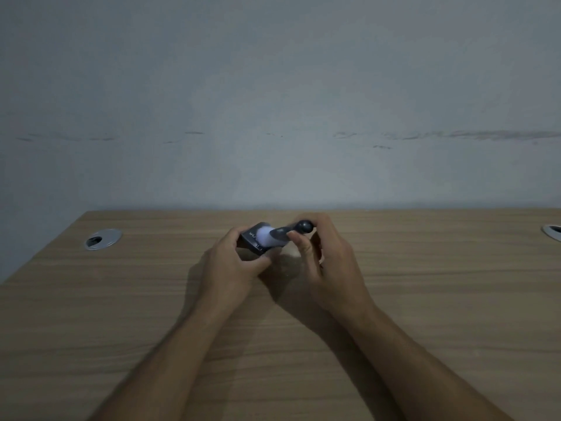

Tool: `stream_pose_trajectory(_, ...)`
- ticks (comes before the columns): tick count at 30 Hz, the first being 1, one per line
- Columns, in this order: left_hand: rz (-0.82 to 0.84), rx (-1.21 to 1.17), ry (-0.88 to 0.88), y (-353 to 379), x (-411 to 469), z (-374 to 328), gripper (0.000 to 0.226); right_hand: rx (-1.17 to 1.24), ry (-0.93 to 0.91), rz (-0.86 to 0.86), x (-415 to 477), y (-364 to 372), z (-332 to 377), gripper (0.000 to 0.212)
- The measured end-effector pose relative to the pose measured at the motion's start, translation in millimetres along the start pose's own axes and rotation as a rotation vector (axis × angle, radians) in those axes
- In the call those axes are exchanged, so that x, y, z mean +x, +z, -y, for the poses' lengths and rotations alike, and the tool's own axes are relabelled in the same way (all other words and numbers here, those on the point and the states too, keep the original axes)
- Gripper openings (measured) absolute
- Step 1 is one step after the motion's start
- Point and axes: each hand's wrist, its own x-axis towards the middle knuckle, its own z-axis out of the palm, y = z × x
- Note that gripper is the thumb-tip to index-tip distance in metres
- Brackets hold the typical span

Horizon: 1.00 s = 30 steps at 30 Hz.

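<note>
A small dark box (254, 240) with pale lettering and a bright patch on its top is held just above the wooden desk (121, 314), near its far edge. My left hand (232, 262) grips the box from the left, fingers curled round its near side. My right hand (324, 256) pinches a small dark object with a rounded knob end (299, 227); the object's flat end lies against the box's right side. Blur hides what the dark object is.
A silver cable grommet (103, 239) sits in the desk at the far left, another grommet (552, 232) at the far right edge of view. A pale wall (273, 101) rises right behind the desk's far edge.
</note>
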Motion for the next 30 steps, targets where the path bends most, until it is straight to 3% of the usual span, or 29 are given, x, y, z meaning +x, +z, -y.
stream_pose_trajectory(3,-0.005,-0.031,-0.003,-0.5,3.5,5.1,0.04,-0.003,-0.013,0.078,-0.6,5.8,2.7,0.014)
stream_pose_trajectory(8,-0.055,-0.113,0.001,-1.2,1.0,5.4,0.043,-0.024,0.125,-0.063,4.9,-1.6,-16.8,0.009)
stream_pose_trajectory(11,-0.033,-0.059,0.006,-0.3,1.8,5.5,0.039,-0.005,0.109,-0.107,4.7,-4.6,-8.9,0.008)
stream_pose_trajectory(16,-0.007,-0.054,-0.012,1.7,5.7,9.4,0.038,-0.06,0.056,0.007,1.3,3.5,-6.3,0.013)
stream_pose_trajectory(22,-0.003,-0.119,-0.028,-0.5,2.7,5.2,0.037,-0.039,0.16,-0.141,8.1,-5.0,-18.7,0.012)
stream_pose_trajectory(27,0.022,-0.066,-0.058,2.6,5.3,9.2,0.032,-0.068,0.049,-0.033,3.8,-0.7,-4.5,0.015)
stream_pose_trajectory(30,-0.005,-0.125,-0.042,0.2,5.5,7.5,0.036,-0.076,0.134,-0.059,7.2,-1.4,-15.6,0.015)
